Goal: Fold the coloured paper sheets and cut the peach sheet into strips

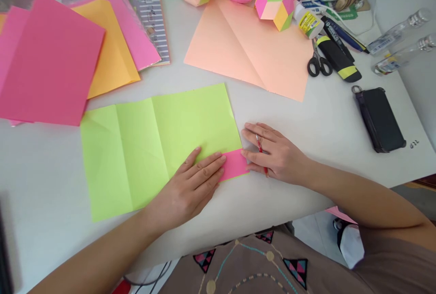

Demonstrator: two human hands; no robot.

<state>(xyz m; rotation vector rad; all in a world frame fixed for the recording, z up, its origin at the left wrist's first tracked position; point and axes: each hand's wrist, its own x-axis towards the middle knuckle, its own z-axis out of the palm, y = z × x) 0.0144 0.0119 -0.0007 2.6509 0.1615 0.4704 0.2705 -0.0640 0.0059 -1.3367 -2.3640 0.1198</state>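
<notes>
My left hand (187, 194) lies flat, fingers stretched, over a small pink paper piece (235, 165) and the lower edge of a creased light-green sheet (143, 148). The pink piece sits at the green sheet's lower right corner, its left part hidden under my fingers. At the right edge of both papers is my right hand (281, 157), fingertips touching the pink piece's corner. Held between its fingers is a slim red pen-like tool (261, 151) with a silvery tip pointing away from me.
Pink sheets (54, 57) and an orange sheet (112, 53) lie left. A peach sheet (235, 48) is behind, beside paper polyhedra (275, 3). At right are a glue bottle (308, 20), scissors (319, 63), a black-and-yellow case (337, 57), clear bottles (398, 35) and a phone (381, 119).
</notes>
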